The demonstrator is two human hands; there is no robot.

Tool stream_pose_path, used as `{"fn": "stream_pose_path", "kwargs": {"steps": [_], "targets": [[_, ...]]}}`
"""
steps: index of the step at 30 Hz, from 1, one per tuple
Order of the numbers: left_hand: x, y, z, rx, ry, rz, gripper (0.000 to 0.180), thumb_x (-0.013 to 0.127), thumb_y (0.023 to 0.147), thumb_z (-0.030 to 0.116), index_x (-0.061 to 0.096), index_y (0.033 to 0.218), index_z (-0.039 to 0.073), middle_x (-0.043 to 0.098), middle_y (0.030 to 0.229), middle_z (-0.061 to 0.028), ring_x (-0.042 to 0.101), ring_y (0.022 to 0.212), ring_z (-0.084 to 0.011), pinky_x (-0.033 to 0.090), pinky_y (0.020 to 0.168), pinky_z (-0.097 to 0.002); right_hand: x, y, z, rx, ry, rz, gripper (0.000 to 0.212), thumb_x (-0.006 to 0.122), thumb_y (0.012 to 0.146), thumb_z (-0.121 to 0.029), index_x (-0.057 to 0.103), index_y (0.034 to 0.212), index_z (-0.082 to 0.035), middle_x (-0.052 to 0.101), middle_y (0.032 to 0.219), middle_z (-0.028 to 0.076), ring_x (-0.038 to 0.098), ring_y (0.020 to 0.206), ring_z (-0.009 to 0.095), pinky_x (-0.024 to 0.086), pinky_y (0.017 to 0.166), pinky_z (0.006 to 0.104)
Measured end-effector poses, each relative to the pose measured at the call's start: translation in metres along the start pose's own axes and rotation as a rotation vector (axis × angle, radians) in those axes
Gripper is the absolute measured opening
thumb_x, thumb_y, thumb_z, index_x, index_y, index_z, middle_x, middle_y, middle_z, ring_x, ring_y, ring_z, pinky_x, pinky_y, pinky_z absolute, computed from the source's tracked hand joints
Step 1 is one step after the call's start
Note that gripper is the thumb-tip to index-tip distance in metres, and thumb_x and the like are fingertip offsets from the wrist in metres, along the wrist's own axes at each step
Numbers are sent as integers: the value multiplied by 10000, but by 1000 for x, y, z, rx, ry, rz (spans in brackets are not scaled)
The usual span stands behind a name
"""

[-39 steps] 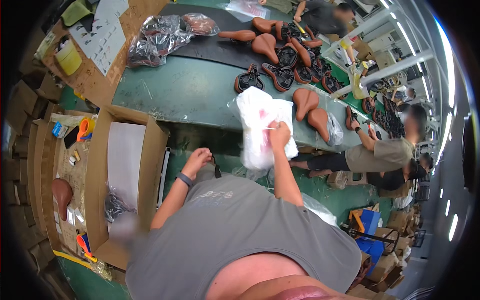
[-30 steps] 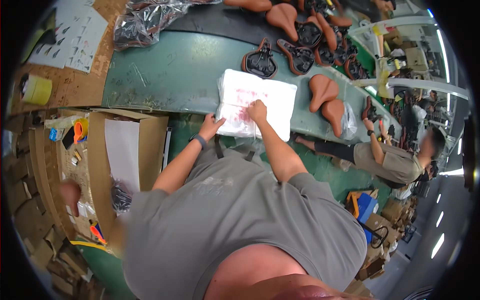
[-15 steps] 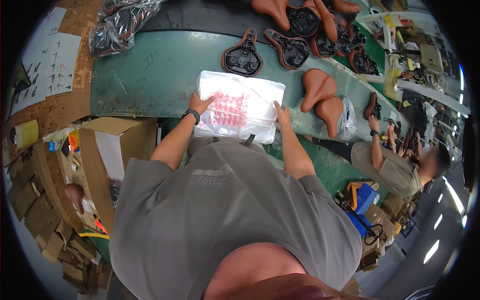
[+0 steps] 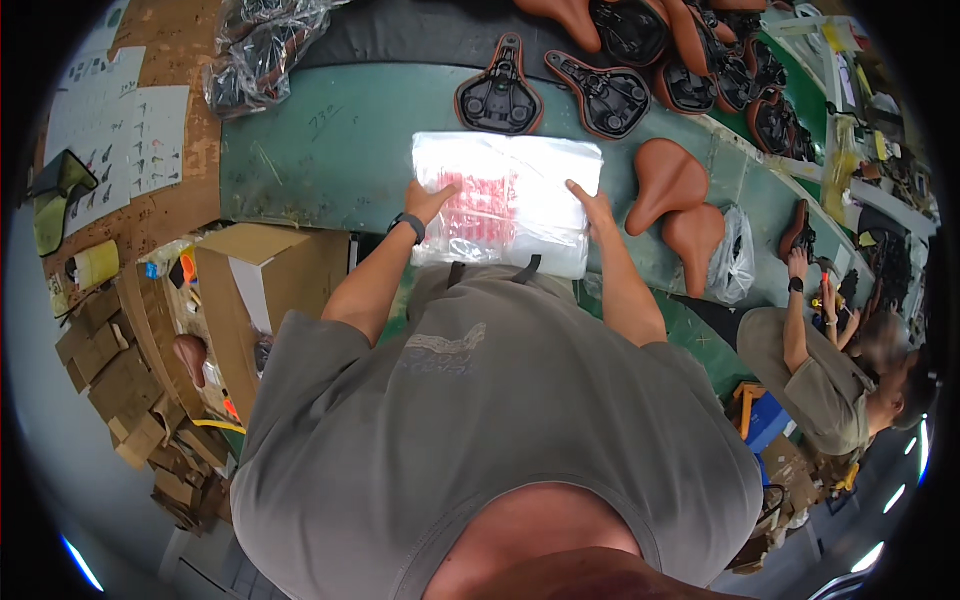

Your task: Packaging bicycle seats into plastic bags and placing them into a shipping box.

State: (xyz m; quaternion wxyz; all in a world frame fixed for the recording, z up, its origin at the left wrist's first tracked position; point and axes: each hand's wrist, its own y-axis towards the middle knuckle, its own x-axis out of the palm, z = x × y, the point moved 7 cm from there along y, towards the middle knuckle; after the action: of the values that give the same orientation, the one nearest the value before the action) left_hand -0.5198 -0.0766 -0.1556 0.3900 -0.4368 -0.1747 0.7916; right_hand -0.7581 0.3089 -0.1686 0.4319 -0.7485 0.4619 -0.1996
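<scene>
A flat stack of clear plastic bags [image 4: 550, 165] with red print lies at the near edge of the green table, in front of my body. My left hand [image 4: 428, 204] grips its left side, thumb resting on top. Around the right side is my right hand [image 4: 596, 208], its thumb also on the upper face; the fingers beneath are hidden. Just beyond the stack, two bicycle saddles lie with their black undersides up, one to the left [image 4: 500, 95] and another to the right [image 4: 607, 97]. To the right are two brown saddles, one farther [image 4: 668, 183] and one nearer [image 4: 694, 240].
A crumpled clear bag [image 4: 735, 255] lies beside the nearer brown saddle. More saddles [image 4: 690, 85] are heaped at the far right. Wrapped saddles [image 4: 255, 70] sit far left. A cardboard box [image 4: 290, 290] stands left of me. A co-worker [image 4: 820, 370] works at the right.
The view has shifted, so the table and saddles sit a little differently in the picture. Both hands keep holding the stack of bags, and my right thumb now lies farther over its top.
</scene>
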Motion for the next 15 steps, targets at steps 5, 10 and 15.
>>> {"fn": "stream_pose_path", "kwargs": {"steps": [5,10,15], "targets": [[15,-33,72,142,217,360,1184,865,836,638,401,1615,-124,406,1689,-344,352,1620,-444,271,1344,-541,7,-2,-4,-58,98,-99,809,994,829,-292,637,1440,101,746,1352,194,722,1228,306,578,1042,435],[47,-26,107,750,534,159,862,594,1036,615,426,1714,110,240,1825,-228,171,1709,-386,92,1372,-622,43,-18,-24,70,36,-94,776,980,844,-242,641,1452,102,738,1380,181,722,1210,303,567,1056,424],[45,-11,99,721,456,67,817,566,1051,601,402,1735,186,222,1846,-171,142,1721,-347,85,1369,-627,50,-38,-35,-3,-30,99,694,983,833,-218,697,1377,105,772,1300,152,744,1125,273,587,993,396]]}}
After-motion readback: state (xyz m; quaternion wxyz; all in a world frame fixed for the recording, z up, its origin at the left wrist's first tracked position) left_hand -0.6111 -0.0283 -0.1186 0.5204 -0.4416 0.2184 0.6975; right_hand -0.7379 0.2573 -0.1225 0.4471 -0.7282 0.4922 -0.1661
